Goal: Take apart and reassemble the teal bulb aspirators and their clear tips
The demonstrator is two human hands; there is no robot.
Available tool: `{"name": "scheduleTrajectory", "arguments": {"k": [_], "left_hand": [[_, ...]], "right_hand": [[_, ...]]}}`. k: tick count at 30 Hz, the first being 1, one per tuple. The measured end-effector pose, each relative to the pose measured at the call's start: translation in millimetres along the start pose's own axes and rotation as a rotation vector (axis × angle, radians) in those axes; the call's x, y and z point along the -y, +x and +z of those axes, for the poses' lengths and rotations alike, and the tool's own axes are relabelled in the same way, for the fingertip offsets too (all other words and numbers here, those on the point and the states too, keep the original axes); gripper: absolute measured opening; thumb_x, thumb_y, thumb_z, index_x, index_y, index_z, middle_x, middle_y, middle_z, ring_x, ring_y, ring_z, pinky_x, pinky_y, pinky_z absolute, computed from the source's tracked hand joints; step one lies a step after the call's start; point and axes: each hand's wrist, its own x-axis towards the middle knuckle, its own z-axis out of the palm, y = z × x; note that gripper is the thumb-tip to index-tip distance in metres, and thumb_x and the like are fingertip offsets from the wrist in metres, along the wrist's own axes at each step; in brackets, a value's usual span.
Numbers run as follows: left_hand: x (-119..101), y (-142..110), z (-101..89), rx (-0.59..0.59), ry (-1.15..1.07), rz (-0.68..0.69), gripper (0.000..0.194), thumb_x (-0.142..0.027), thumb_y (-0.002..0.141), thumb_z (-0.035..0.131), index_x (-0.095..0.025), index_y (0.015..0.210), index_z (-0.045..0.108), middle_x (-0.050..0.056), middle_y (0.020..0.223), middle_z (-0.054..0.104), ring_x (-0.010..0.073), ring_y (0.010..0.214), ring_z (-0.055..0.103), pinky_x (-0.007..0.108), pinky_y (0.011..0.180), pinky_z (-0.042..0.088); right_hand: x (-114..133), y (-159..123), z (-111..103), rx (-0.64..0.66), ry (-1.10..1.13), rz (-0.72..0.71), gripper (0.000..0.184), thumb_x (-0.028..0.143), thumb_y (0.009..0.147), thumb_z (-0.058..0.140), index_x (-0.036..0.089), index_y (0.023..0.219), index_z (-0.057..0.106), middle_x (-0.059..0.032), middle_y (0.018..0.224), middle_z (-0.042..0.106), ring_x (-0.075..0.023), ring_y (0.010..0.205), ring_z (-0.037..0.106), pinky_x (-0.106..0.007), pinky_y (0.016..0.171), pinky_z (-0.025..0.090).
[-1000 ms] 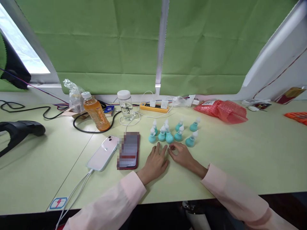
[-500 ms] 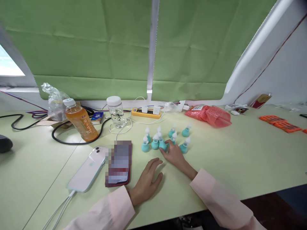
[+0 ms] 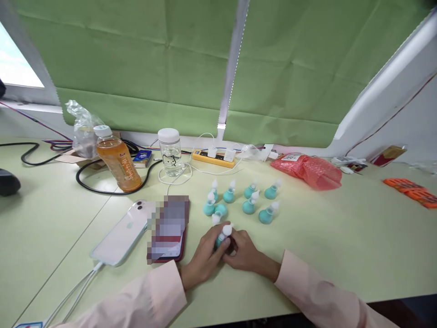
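My L hand [image 3: 206, 257] grasps the teal bottle [image 3: 223, 234], can't tell re R hand [image 3: 245, 251]; prob light, squeezy, so I'd pinch low, gently.

Bulb bottles [image 3: 248, 207] sit on the table [image 3: 341, 237] before a power strip [image 3: 205, 159]; another bottle [image 3: 226, 230] is in the left hand [image 3: 204, 256], the right hand [image 3: 246, 250] just beside it. Leftward lie a face-up phone [image 3: 170, 232], then a face-down phone [image 3: 119, 232]; behind these, a drink bottle [image 3: 119, 160] and, to its right, a jar [image 3: 171, 157]. A parcel [image 3: 309, 171] lies right of the power strip.
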Motion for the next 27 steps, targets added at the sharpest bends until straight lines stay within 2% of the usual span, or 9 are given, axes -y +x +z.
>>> {"name": "scheduleTrajectory", "arguments": {"k": [3, 5, 7, 9, 12, 15, 18, 22, 27], "left_hand": [[5.5, 4.3, -2.0, 0.091, 0.114, 0.037, 0.041, -0.033, 0.084, 0.036, -0.023, 0.124, 0.035, 0.006, 0.125, 0.042, 0.0215, 0.115, 0.036, 0.039, 0.097, 0.029], [7.3, 7.1, -3.3, 0.117, 0.135, 0.083, 0.042, -0.031, 0.085, 0.034, -0.023, 0.126, 0.031, 0.005, 0.133, 0.031, 0.0206, 0.122, 0.026, 0.039, 0.102, 0.022], [6.1, 8.9, -4.4, 0.063, 0.113, 0.103, 0.037, -0.029, 0.086, 0.032, -0.022, 0.122, 0.038, 0.005, 0.132, 0.032, 0.0201, 0.123, 0.025, 0.038, 0.102, 0.021], [2.9, 9.6, -5.1, -0.032, 0.076, 0.094, 0.032, -0.028, 0.087, 0.031, -0.021, 0.114, 0.046, 0.006, 0.126, 0.040, 0.0198, 0.119, 0.030, 0.037, 0.100, 0.025], [-0.9, 8.7, -4.8, -0.080, 0.054, 0.078, 0.028, -0.026, 0.087, 0.031, -0.022, 0.108, 0.048, 0.006, 0.119, 0.045, 0.0188, 0.115, 0.035, 0.036, 0.098, 0.029], [0.0, 7.3, -3.5, -0.097, 0.082, 0.083, 0.025, -0.027, 0.086, 0.033, -0.021, 0.105, 0.050, 0.007, 0.120, 0.042, 0.0192, 0.116, 0.034, 0.036, 0.098, 0.027], [2.7, 6.6, -2.9, -0.128, 0.109, 0.085, 0.024, -0.028, 0.086, 0.034, -0.020, 0.102, 0.050, 0.008, 0.117, 0.042, 0.0201, 0.114, 0.035, 0.036, 0.097, 0.028], [2.3, 6.5, -3.3, -0.070, 0.143, 0.142, 0.023, -0.025, 0.086, 0.034, -0.020, 0.102, 0.049, 0.009, 0.113, 0.045, 0.0198, 0.109, 0.039, 0.036, 0.094, 0.031], [0.1, 5.3, -2.6, -0.031, 0.139, 0.209, 0.022, -0.023, 0.084, 0.038, -0.019, 0.103, 0.047, 0.008, 0.109, 0.047, 0.0186, 0.107, 0.041, 0.034, 0.091, 0.034]], "right_hand": [[-1.7, 4.9, -0.4, -0.071, -0.026, -0.019, 0.016, 0.023, 0.061, 0.051, 0.020, 0.077, 0.046, -0.0009, 0.062, 0.055, -0.0151, 0.054, 0.052, -0.026, 0.051, 0.043], [-2.6, 8.4, -4.0, -0.101, 0.000, -0.066, 0.025, 0.024, 0.062, 0.053, 0.019, 0.087, 0.048, -0.0066, 0.083, 0.058, -0.0199, 0.078, 0.055, -0.032, 0.067, 0.046], [-2.9, 10.9, -9.2, -0.061, 0.026, -0.132, 0.043, 0.025, 0.062, 0.056, 0.017, 0.103, 0.046, -0.0102, 0.102, 0.054, -0.0235, 0.099, 0.049, -0.038, 0.083, 0.041], [-3.6, 12.8, -14.3, 0.018, 0.054, -0.186, 0.053, 0.024, 0.062, 0.056, 0.017, 0.112, 0.041, -0.0106, 0.109, 0.051, -0.0242, 0.108, 0.042, -0.041, 0.090, 0.036], [-7.8, 15.9, -18.0, 0.080, 0.094, -0.199, 0.046, 0.017, 0.065, 0.050, 0.019, 0.110, 0.042, -0.0086, 0.108, 0.051, -0.0221, 0.107, 0.043, -0.039, 0.090, 0.036], [-17.1, 22.6, -15.9, -0.005, 0.076, -0.090, 0.041, 0.013, 0.070, 0.043, 0.020, 0.111, 0.041, -0.0073, 0.102, 0.051, -0.0191, 0.096, 0.048, -0.036, 0.082, 0.041], [-27.8, 33.5, -11.4, -0.101, -0.093, -0.017, 0.047, 0.017, 0.073, 0.045, 0.022, 0.119, 0.037, -0.0080, 0.096, 0.046, -0.0199, 0.089, 0.045, -0.037, 0.078, 0.042], [-34.5, 44.2, -7.1, -0.076, -0.299, -0.001, 0.046, 0.024, 0.069, 0.054, 0.024, 0.114, 0.046, -0.0088, 0.095, 0.039, -0.0242, 0.091, 0.040, -0.040, 0.077, 0.040], [-30.9, 42.0, -6.7, -0.163, -0.206, 0.076, 0.028, 0.025, 0.074, 0.050, 0.020, 0.101, 0.049, -0.0082, 0.096, 0.041, -0.0208, 0.088, 0.043, -0.035, 0.074, 0.042]]}}
